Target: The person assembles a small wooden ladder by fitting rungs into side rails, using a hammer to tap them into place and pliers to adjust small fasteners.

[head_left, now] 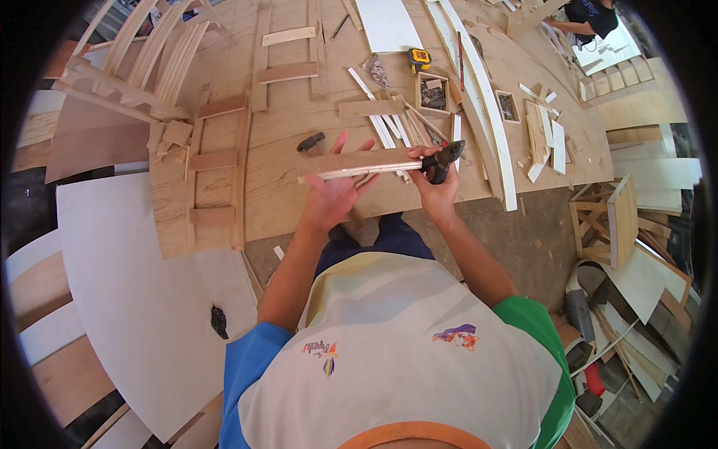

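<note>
Across the fingers of my left hand [329, 202] lies a short, flat wooden board [366, 160] with a pale edge. Those fingers are spread and stretched out, some showing beyond the board's far side. My right hand [438, 193] is closed around a black tool [446, 154] that looks like pliers or pincers, at the board's right end. Its fingers also touch that end, and they partly cover the tool's handles. On the workbench [277, 150] just beyond my left hand rests a hammer [310, 141] with a dark head; the board and my arm hide part of it.
Slatted frames [218, 157] lie at the left of the bench. A yellow tape measure [419, 59] and a box of small metal pieces [433, 93] are at the back. Long curved strips [479, 105] run along the right. Offcuts [632, 344] clutter the floor. Another person [591, 19] is far right.
</note>
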Available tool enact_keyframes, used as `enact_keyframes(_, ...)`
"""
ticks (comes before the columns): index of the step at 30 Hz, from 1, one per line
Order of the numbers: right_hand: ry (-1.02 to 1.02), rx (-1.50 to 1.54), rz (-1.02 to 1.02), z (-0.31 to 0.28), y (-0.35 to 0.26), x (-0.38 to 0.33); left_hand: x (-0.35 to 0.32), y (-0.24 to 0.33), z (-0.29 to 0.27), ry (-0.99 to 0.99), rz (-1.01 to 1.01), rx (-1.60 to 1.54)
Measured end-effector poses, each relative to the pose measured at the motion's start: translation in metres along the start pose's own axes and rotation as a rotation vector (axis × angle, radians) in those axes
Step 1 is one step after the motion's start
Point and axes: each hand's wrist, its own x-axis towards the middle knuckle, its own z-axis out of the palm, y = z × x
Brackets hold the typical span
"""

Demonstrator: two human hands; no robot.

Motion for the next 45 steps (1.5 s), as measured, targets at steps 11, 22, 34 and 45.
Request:
enact_keyframes(11,0.132,0.251,0.259,0.044,-0.008,-0.035,-0.051,0.017,-0.006,0.132,0.281,0.205)
enact_keyframes(22,0.023,0.420,0.618,0.061,-0.005,-0.009,-0.064,0.017,-0.011,0.182,0.405,0.706)
enact_keyframes(34,-0.151,0.298,0.688,0.050,-0.009,0.049,-0.078,0.025,-0.020,0.147,-0.032,0.091)
enact_keyframes(45,-0.236,0.202,0.744,0.034,0.006,0.055,-0.018,-0.011,0.013,0.485,-0.108,0.669)
